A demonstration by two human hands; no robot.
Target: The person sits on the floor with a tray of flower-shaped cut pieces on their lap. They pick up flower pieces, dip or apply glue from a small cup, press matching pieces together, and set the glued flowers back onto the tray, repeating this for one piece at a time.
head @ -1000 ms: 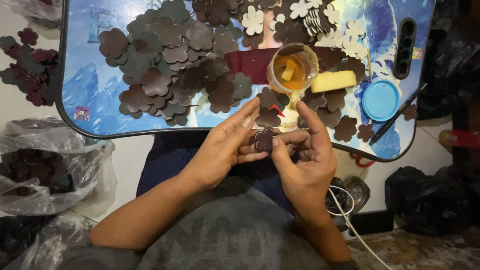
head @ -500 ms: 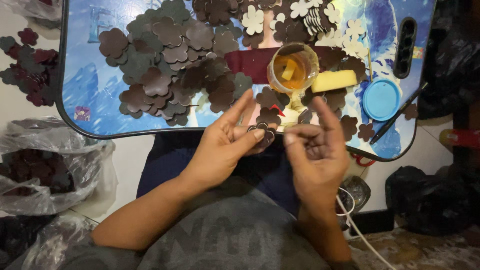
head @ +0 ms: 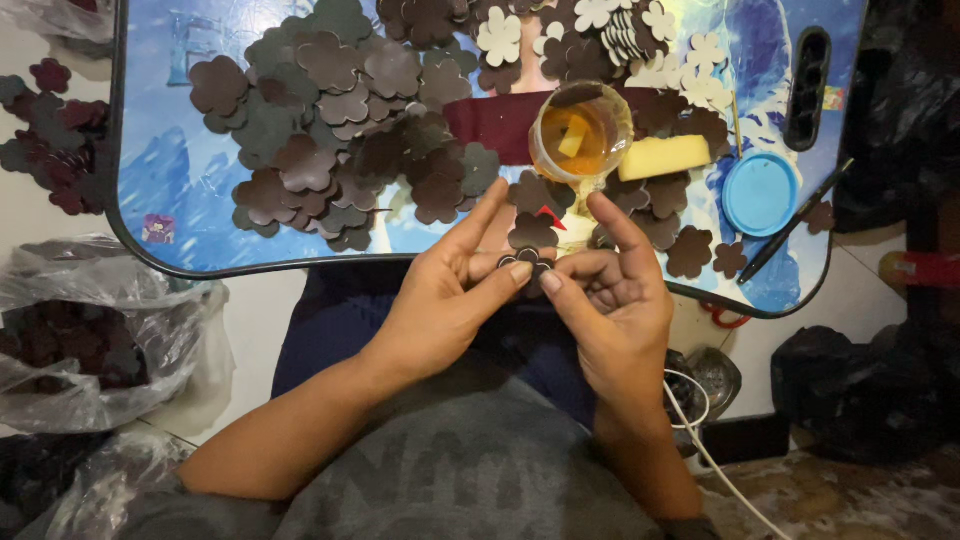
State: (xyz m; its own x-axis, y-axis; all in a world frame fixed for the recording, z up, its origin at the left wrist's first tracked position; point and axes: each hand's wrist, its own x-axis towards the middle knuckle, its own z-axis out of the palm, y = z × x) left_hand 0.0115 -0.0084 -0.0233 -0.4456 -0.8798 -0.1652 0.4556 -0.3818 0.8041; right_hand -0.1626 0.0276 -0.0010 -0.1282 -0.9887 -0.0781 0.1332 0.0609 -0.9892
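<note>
Blue lap tray [head: 160,200] holding flower cutouts; left hand [head: 440,300] and right hand [head: 615,300] both pinching dark flower piece [head: 527,258] — looking light, thin, flexible, best held by its edges.

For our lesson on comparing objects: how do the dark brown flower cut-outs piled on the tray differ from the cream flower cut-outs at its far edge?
The dark brown flower cut-outs are far more numerous; the cream flower cut-outs are few. The brown ones lie flat in a loose, overlapping heap, while several cream ones stand packed on edge in a row. The brown ones spread across the blue tray; the cream ones keep to its far edge. Both share the same lobed flower shape.
</note>
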